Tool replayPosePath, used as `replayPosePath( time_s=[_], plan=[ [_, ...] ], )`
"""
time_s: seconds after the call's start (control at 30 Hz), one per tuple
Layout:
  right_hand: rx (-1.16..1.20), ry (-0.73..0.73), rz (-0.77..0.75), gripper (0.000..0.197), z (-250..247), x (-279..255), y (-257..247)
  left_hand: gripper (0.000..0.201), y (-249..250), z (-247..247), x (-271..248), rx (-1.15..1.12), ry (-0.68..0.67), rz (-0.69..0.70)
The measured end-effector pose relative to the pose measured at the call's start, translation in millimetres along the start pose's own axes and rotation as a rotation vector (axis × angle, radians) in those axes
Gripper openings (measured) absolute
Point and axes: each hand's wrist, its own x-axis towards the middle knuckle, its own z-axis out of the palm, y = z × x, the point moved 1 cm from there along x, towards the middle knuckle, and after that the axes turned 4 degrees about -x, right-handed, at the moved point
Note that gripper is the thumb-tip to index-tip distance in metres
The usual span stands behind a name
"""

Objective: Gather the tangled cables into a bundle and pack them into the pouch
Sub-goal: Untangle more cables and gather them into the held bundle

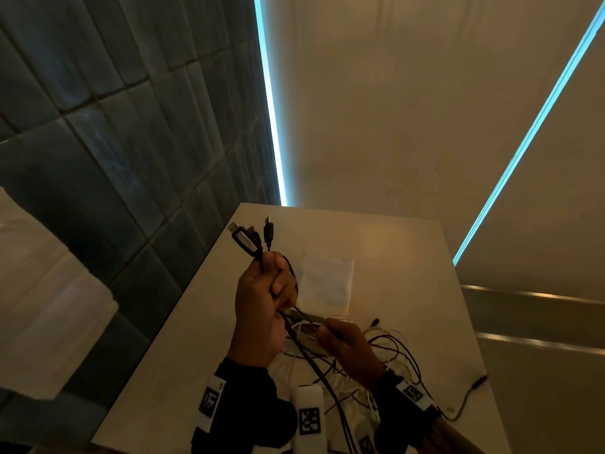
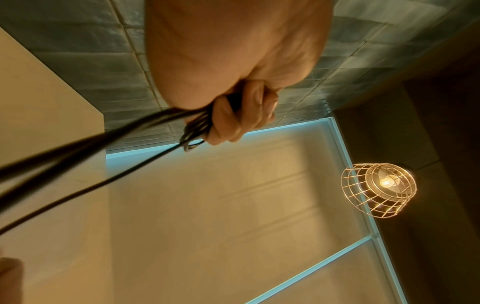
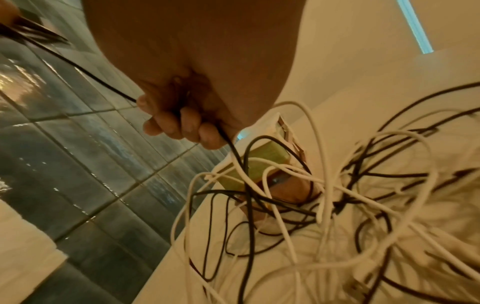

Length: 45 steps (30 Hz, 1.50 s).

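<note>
My left hand [image 1: 266, 290] is raised above the table and grips a bunch of black cables [image 1: 262, 253]; their USB plugs [image 1: 244, 237] stick up out of the fist. In the left wrist view the fingers [image 2: 249, 111] curl round the dark strands [image 2: 109, 139]. Lower and to the right, my right hand [image 1: 347, 342] grips one black cable [image 3: 228, 142] that runs from the fist down into the tangle. The tangle of black and white cables [image 1: 386, 352] [image 3: 337, 195] lies on the table. A white pouch [image 1: 327, 283] lies flat behind the hands.
The pale table [image 1: 409, 257] stands in a corner against a dark tiled wall [image 1: 114, 142] on the left. A small box-like item [image 3: 262, 162] lies under the cable tangle. One black cable end [image 1: 479, 381] trails toward the table's right edge. A caged lamp [image 2: 379, 189] hangs overhead.
</note>
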Motion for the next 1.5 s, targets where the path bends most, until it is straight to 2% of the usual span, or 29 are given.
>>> replayPosePath(
  time_s=[0.17,0.37,0.47,0.6,0.7,0.83,0.9,1.03,1.13,1.23,1.5],
  plan=[
    [-0.055,0.036,0.054,0.030,0.5,-4.2,27.6,0.035,8.1,-1.0,0.4,-0.005,0.033,0.068],
    [-0.095,0.046,0.111,0.026,-2.1,-3.4,47.0,0.034,11.5,-0.2,0.8,0.057,0.066,0.070],
    [-0.128,0.094,0.109,0.025,-9.2,2.2,25.0,0.032,10.3,-2.6,4.0,0.180,0.092,0.016],
    [0.069,0.149,0.058,0.017,-19.5,16.7,-34.3,0.031,-3.6,-8.8,5.9,0.274,0.190,-0.076],
    [0.142,0.158,-0.048,0.016,-21.2,25.6,-74.7,0.031,-13.9,-12.5,6.4,0.282,0.264,-0.139],
    [0.221,0.062,-0.138,0.015,-12.7,22.8,-112.2,0.030,-15.5,-11.1,8.0,0.306,0.262,-0.192],
    [0.250,-0.001,-0.118,0.015,-7.1,21.6,-115.8,0.030,-14.0,-6.9,8.0,0.181,0.211,-0.202],
    [0.233,-0.040,-0.017,0.017,-1.6,22.8,-95.8,0.030,-10.1,-2.3,8.5,-0.093,0.128,-0.171],
    [0.248,-0.039,0.050,0.018,-2.8,21.2,-73.2,0.026,-9.7,-2.7,9.9,-0.088,0.081,-0.109],
    [0.184,-0.045,0.045,0.019,-3.2,14.7,-46.4,0.026,-5.2,-7.5,13.0,-0.094,0.047,-0.055],
    [0.039,-0.013,0.046,0.025,-0.7,8.2,5.7,0.030,3.0,-11.0,13.7,-0.096,0.059,0.015]
  ],
)
